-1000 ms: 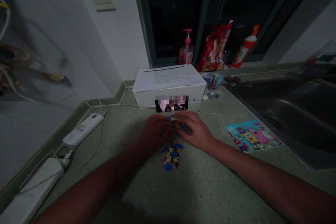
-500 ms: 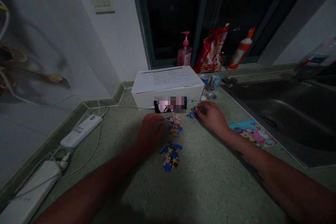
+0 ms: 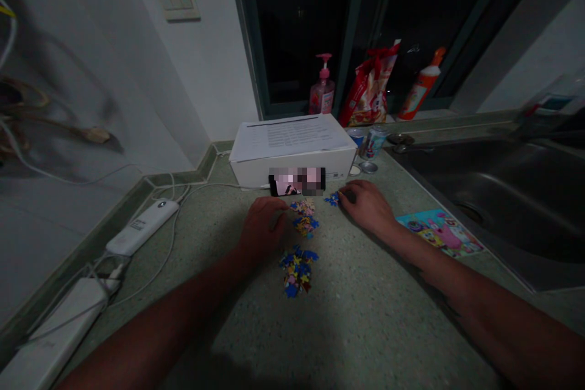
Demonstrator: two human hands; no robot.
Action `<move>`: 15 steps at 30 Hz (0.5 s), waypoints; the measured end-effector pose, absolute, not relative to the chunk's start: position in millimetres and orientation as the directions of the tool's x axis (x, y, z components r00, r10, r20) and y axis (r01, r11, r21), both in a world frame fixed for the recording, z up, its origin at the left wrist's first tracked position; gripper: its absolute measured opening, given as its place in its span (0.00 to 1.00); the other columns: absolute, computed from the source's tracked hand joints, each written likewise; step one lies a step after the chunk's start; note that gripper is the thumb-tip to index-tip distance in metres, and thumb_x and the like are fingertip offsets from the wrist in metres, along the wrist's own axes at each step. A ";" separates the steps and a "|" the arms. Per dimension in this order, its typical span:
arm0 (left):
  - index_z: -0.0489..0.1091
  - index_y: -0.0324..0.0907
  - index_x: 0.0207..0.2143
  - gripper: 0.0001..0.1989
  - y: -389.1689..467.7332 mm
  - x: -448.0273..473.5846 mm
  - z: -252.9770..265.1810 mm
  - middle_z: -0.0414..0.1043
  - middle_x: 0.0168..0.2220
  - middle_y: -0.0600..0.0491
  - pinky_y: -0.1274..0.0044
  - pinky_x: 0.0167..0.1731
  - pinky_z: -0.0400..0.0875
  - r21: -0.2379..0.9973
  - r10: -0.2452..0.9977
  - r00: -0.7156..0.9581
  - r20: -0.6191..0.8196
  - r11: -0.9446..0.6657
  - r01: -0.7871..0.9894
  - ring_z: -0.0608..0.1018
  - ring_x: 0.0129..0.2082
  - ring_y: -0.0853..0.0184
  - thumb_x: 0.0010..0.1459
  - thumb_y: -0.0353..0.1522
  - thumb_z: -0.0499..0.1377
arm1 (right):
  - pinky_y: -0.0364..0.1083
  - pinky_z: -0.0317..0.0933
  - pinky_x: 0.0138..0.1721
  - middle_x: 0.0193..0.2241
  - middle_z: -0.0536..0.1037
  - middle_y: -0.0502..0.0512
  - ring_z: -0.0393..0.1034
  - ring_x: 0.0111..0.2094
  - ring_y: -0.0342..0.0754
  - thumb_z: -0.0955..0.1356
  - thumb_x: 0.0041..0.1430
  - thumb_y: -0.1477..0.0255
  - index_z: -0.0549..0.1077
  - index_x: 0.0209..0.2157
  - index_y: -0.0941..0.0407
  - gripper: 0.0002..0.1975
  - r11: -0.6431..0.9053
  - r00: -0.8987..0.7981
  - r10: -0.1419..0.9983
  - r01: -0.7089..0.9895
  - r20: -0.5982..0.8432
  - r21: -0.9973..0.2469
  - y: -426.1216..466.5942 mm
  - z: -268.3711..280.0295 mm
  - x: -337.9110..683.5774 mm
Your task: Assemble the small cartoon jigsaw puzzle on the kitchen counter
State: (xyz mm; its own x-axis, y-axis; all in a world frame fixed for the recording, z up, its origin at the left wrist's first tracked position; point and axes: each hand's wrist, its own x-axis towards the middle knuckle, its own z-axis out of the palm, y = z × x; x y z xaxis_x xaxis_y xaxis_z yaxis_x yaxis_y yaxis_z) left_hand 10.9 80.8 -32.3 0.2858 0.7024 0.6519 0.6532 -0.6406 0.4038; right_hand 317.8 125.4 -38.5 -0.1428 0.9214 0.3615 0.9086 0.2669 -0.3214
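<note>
My left hand (image 3: 261,226) rests on the counter with fingers bent and thumb apart from them. Its fingertips reach the left edge of a pile of pink and pale jigsaw puzzle pieces (image 3: 303,207). Just below that lies a clump of yellow and blue pieces (image 3: 306,225). Closer to me is a larger heap of mostly blue and yellow pieces (image 3: 297,271). My right hand (image 3: 367,204) is closed in a pinch at a small group of blue pieces (image 3: 332,199); a small puzzle piece seems to be at its fingertips, partly hidden.
A phone (image 3: 297,183) leans against a white box (image 3: 292,155). Cans (image 3: 375,143) and a lid (image 3: 368,167) stand to its right. A cartoon picture card (image 3: 441,233) lies beside the sink (image 3: 503,195). Power strips (image 3: 142,228) and cables run along the left.
My right hand has shifted slightly down over the small blue group, and the yellowish piece at its fingertips shows less. My left hand stays in nearly the same place.
</note>
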 end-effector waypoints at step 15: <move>0.78 0.44 0.45 0.08 83.7 12.4 -38.8 0.79 0.48 0.48 0.60 0.55 0.73 0.363 0.725 0.459 0.513 -0.668 0.650 0.78 0.50 0.57 0.64 0.29 0.63 | 0.65 0.68 0.60 0.52 0.79 0.64 0.72 0.57 0.61 0.68 0.66 0.73 0.80 0.44 0.55 0.08 0.659 -0.434 0.702 0.698 0.565 -0.282 96.8 -35.4 281.9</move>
